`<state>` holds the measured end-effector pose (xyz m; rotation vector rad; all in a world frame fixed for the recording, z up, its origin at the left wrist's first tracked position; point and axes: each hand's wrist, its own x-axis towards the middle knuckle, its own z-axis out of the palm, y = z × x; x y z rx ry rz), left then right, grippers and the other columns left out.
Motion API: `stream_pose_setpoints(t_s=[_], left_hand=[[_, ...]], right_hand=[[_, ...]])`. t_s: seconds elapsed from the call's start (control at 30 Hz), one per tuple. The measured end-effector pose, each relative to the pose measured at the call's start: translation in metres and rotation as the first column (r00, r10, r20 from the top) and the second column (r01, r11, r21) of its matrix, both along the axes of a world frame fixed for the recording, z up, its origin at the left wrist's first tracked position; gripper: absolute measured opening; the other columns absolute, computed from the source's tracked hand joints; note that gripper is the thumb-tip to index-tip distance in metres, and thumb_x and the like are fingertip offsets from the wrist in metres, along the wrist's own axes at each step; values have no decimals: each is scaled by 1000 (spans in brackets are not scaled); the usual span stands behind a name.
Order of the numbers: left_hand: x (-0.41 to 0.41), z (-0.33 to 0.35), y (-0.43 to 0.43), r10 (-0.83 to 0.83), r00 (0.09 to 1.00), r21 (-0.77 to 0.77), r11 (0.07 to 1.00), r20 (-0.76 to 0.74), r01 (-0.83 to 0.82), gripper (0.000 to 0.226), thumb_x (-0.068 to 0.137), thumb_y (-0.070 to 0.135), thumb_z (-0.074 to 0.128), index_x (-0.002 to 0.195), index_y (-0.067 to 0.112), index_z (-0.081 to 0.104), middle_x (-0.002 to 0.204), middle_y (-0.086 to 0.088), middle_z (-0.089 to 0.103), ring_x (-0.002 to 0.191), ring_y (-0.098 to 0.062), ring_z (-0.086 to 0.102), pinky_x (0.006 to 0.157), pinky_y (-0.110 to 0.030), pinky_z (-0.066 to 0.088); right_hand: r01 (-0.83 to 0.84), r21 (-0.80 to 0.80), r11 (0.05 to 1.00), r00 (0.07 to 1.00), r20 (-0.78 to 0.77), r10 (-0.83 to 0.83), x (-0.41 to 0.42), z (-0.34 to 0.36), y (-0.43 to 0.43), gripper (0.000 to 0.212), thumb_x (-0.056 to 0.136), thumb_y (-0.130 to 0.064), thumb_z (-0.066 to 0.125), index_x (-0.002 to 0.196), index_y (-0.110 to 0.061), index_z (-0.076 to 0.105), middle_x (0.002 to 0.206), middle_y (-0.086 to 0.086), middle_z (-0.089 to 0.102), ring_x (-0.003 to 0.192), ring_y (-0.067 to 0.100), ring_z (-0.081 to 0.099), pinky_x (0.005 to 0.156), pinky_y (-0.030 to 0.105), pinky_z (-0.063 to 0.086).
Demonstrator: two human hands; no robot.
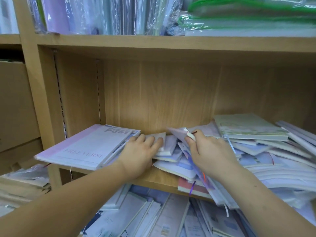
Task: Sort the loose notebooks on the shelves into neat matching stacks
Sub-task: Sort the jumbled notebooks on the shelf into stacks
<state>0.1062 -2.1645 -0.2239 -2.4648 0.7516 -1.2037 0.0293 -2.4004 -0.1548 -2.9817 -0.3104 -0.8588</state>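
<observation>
A wooden shelf [157,178] holds a messy heap of pale notebooks [273,161] spreading from its middle to the right. At the left lies a neat stack of large pink and lilac notebooks [82,147] with printed lettering. My left hand [142,151] lies with fingers spread on a small white notebook [162,135] beside that stack. My right hand [208,149] pinches a small pale notebook [179,134] and tilts it up out of the heap. A cream and green notebook [246,127] tops the right pile.
The shelf above carries upright plastic-wrapped folders [106,14] and green-edged pouches [248,16]. Below, several more loose notebooks [171,218] lie jumbled. A cardboard box [15,103] fills the left bay. Bare shelf shows between my forearms.
</observation>
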Motion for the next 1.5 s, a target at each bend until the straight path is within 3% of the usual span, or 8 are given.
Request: stream_pose_setpoints(t_s=[0.13, 0.3, 0.5, 0.6, 0.73, 0.93, 1.13, 1.5], left_hand=[[-5, -9, -16, -131, 991, 156, 980, 17, 126, 55, 80, 18, 62, 134, 21, 52, 126, -8, 60, 84, -31, 60, 64, -43, 51], [-15, 9, -33, -155, 987, 101, 982, -31, 157, 58, 59, 11, 83, 112, 18, 60, 95, -1, 57, 68, -24, 52, 49, -32, 32], [-108, -12, -19, -362, 932, 101, 927, -19, 362, 42, 90, 8, 56, 131, 13, 59, 108, -5, 63, 75, -26, 53, 54, -37, 46], [-121, -23, -10, -233, 970, -41, 972, -67, 230, 63, 82, 22, 65, 141, 12, 50, 120, -8, 63, 84, -28, 60, 59, -36, 53], [-124, -17, 5, -8, 983, -51, 999, -186, -2, 62, 55, 35, 81, 112, 18, 66, 88, 0, 60, 69, -25, 58, 40, -32, 45], [-145, 31, 19, 3, 999, -186, 983, -41, -11, 49, 63, 16, 79, 111, 17, 67, 82, 1, 60, 59, -27, 60, 37, -30, 38], [-200, 90, 30, -7, 998, -236, 971, 61, 21, 42, 76, 18, 74, 118, 20, 67, 86, 5, 63, 68, -23, 63, 45, -28, 26], [-244, 143, 28, -116, 954, -191, 966, 276, 173, 32, 87, 8, 62, 118, 11, 69, 98, -5, 62, 76, -29, 55, 46, -41, 45]], right_hand=[[10, -20, 1000, 999, -35, -11, -1, 0, 4, 39, 107, -48, 21, 121, -21, 46, 105, 7, 70, 98, 34, 64, 70, 39, 34], [-3, 12, 1000, 995, -99, 4, -3, 3, 5, 34, 106, -49, 23, 111, -21, 44, 104, 6, 69, 97, 34, 64, 71, 39, 38], [-30, 23, 999, 980, -195, 34, -5, 9, 4, 36, 103, -58, 32, 110, -27, 48, 105, 7, 67, 104, 33, 62, 74, 38, 40], [-13, 16, 1000, 956, -292, 17, -9, 9, 5, 43, 94, -71, 41, 107, -32, 56, 99, -5, 68, 101, 25, 62, 74, 35, 41], [-56, 117, 991, 925, -367, 96, -24, 0, 7, 41, 92, -62, 56, 107, -26, 67, 105, -6, 71, 106, 20, 64, 87, 36, 51], [-315, 337, 887, 862, -289, 416, -63, 4, 2, 59, 81, -18, 59, 138, -34, 59, 129, -17, 65, 116, 4, 63, 102, 27, 49], [-531, 467, 707, 801, 3, 599, -76, 24, 19, 52, 86, -40, 71, 137, -33, 62, 126, -19, 67, 119, -4, 60, 104, 31, 49], [-642, 216, 736, 752, 367, 548, -97, 56, 19, 63, 88, -16, 58, 135, -57, 51, 133, -37, 56, 119, -4, 59, 91, 27, 53]])
